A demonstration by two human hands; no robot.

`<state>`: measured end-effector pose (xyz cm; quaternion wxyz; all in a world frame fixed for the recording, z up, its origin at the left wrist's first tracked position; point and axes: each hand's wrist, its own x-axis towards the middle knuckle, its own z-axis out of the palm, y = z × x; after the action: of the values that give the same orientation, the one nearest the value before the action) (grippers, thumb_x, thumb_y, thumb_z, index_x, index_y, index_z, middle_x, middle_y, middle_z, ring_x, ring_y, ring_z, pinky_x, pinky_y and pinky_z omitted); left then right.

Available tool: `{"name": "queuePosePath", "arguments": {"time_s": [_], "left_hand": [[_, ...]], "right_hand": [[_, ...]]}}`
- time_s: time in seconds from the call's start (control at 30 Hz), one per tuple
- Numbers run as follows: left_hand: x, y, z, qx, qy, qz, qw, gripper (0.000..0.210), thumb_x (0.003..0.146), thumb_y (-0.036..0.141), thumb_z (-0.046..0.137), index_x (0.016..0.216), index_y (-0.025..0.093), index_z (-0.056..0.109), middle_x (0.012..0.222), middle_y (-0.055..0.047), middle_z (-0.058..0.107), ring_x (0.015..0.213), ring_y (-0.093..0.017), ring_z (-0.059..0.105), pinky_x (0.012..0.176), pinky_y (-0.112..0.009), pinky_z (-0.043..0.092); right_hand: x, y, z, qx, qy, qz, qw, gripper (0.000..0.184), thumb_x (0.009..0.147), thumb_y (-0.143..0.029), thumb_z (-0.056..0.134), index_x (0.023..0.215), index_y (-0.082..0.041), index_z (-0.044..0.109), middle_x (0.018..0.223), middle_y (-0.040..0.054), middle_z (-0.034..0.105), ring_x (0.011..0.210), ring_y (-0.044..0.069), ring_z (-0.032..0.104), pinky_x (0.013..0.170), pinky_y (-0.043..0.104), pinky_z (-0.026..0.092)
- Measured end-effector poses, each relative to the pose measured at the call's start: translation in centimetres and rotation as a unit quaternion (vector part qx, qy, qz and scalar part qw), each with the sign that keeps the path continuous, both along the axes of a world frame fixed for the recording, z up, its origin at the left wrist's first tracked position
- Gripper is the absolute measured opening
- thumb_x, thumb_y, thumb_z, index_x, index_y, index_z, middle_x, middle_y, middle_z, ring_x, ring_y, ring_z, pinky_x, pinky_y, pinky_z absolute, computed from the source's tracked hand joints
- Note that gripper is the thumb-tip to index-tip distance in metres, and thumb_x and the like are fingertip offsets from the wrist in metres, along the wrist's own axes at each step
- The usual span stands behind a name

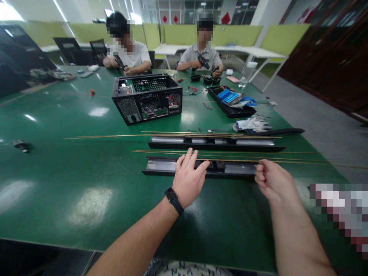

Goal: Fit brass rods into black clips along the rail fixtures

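The near black-and-silver metal rail (161,165) lies across the table in front of me, with black blocks (220,165) set in its channel. My left hand (189,178), wearing a black wristwatch, rests on the rail's middle with its fingers spread. My right hand (270,178) is closed in a pinch at the rail's right end, on a thin brass rod (235,160) running along the rail's back edge. Behind it, more brass rods (155,151) lie between this rail and a second, similar rail (258,142). My left fingers partly hide the blocks.
A black computer case (149,101) stands open beyond the rails. Right of it are a black tray (234,111) of blue parts and white gloves (251,124). Two people sit across the green table (71,165), one holding a power drill (203,61). A small dark part (20,145) lies far left.
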<state>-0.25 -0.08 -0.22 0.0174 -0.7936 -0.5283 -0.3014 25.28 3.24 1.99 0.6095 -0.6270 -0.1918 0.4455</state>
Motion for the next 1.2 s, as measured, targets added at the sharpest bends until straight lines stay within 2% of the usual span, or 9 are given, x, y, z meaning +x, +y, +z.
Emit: {"name": "queuePosePath", "arguments": {"time_s": [0.43, 1.2], "left_hand": [[-0.14, 0.04, -0.09, 0.003, 0.006, -0.006, 1.000, 0.034, 0.094, 0.024, 0.055, 0.126, 0.031, 0.062, 0.153, -0.011, 0.045, 0.149, -0.028, 0.029, 0.116, -0.053, 0.030], [0.16, -0.41, -0.08, 0.002, 0.019, -0.008, 1.000, 0.035, 0.094, 0.029, 0.055, 0.129, 0.027, 0.058, 0.154, -0.014, 0.042, 0.150, -0.030, 0.027, 0.117, -0.055, 0.028]], "right_hand": [[0.24, 0.08, -0.20, -0.004, 0.000, 0.010, 1.000, 0.017, 0.085, -0.023, 0.064, 0.074, -0.021, 0.051, 0.055, -0.0055, 0.050, 0.032, 0.005, 0.035, 0.026, 0.015, 0.020], [0.22, 0.15, -0.42, 0.005, 0.002, 0.003, 1.000, 0.013, 0.081, -0.014, 0.058, 0.071, -0.020, 0.052, 0.054, -0.0052, 0.051, 0.032, 0.005, 0.035, 0.026, 0.017, 0.018]]}}
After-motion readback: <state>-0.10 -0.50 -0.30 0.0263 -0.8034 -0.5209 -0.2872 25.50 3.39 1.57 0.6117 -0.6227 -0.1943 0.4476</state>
